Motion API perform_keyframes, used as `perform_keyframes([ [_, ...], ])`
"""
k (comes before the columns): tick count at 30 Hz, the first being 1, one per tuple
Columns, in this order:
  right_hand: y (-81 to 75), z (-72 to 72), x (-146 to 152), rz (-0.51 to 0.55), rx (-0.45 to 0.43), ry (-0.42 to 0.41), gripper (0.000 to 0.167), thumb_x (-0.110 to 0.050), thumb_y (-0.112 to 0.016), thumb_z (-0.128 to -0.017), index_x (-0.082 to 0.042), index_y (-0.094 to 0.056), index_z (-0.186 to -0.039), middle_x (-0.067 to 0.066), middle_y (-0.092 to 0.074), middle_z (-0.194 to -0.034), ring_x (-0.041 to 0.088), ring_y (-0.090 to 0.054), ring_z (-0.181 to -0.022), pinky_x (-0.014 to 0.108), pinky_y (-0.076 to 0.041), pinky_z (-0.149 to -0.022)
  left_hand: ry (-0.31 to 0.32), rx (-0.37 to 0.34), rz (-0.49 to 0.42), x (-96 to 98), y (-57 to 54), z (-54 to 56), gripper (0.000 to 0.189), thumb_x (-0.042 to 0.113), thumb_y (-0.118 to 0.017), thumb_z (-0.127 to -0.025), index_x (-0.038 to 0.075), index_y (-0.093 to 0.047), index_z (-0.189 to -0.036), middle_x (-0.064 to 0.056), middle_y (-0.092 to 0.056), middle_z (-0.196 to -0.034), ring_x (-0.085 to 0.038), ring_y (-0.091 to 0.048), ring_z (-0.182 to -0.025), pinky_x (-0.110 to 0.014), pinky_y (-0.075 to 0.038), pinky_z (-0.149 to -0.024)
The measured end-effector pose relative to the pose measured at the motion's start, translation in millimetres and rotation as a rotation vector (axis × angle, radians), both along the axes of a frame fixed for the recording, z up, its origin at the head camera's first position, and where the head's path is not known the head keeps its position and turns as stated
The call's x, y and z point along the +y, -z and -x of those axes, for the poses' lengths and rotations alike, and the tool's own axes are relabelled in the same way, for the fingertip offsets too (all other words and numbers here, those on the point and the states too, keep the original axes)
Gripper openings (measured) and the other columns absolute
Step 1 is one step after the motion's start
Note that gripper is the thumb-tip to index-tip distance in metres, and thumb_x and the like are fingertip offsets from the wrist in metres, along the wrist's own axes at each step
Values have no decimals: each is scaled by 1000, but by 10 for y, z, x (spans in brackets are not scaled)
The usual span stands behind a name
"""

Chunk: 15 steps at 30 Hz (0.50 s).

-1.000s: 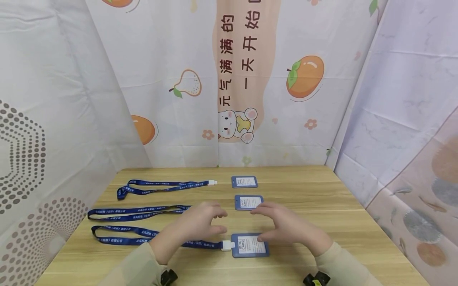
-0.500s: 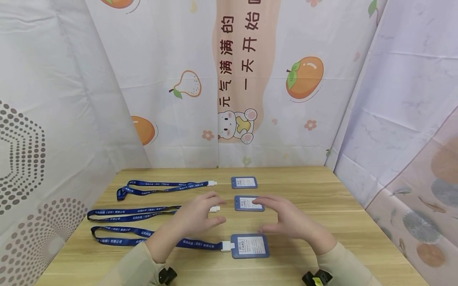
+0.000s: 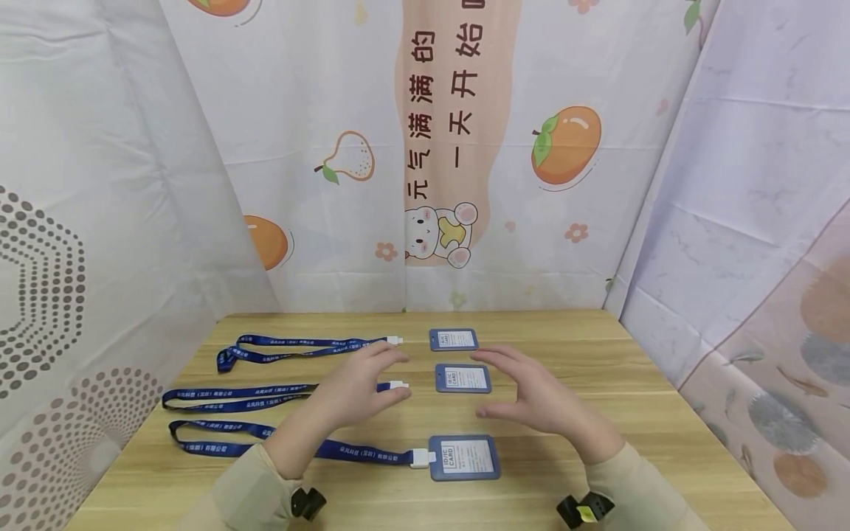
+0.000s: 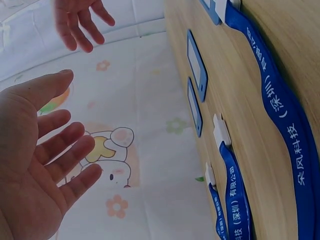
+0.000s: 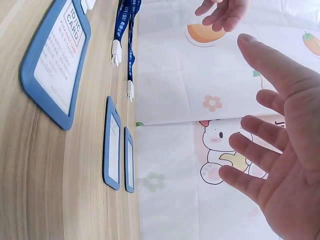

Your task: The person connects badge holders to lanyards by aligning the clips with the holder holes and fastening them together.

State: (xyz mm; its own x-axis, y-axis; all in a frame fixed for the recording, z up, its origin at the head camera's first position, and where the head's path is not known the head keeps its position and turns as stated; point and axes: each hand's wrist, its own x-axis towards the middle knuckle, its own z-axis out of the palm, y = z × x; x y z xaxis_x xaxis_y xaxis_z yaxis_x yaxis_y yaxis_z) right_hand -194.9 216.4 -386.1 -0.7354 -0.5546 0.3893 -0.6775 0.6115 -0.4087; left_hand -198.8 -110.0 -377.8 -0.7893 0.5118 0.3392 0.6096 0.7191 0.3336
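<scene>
Both of my hands hover above the table with fingers spread and hold nothing. My left hand is over the middle lanyard, hiding part of its strap. My right hand is to the right of the middle blue badge holder. In front lies the near badge holder, its slotted end joined to the white clip of the near blue lanyard. The far badge holder and far lanyard lie apart. In the right wrist view, the middle clip is separate from its holder.
The wooden table extends right of the badge holders. Behind it hangs a white curtain printed with fruit and a cartoon bear. More curtain closes the right side. A black device is strapped to each wrist.
Both hands have risen off and moved away from the near badge holder, farther over the table, with the gap between them wider. The middle lanyard's clip has come into sight. Lanyards and holders have stayed put.
</scene>
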Motion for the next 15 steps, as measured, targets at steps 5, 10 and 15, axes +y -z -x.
perform_keyframes([
  [5, -7, 25, -19, 13, -22, 25, 82, -35, -89, -79, -27, -49, -150, 1, -47, -153, 27, -47, -138, 50, -41, -108, -20, -4, -10, -14, 4, 33, 53, 45, -76, -91, 24, -63, -137, -3, -57, -142, -27, -54, -132, -47, -49, -101],
  [10, 7, 85, -28, 21, -20, 37, 85, -36, -88, -80, -25, -45, -153, 6, -46, -154, 30, -45, -140, 53, -39, -109, -18, 20, -8, -28, 8, 90, 54, 42, -79, -89, 20, -63, -136, -5, -59, -141, -27, -55, -131, -46, -48, -103],
  [15, 26, 149, -30, 11, -35, 65, 84, -45, -85, -82, -23, -45, -153, 7, -47, -154, 30, -45, -139, 53, -41, -108, -45, 8, -13, -37, 29, 155, 58, 42, -81, -87, 20, -62, -138, -2, -60, -138, -24, -57, -127, -44, -49, -102],
])
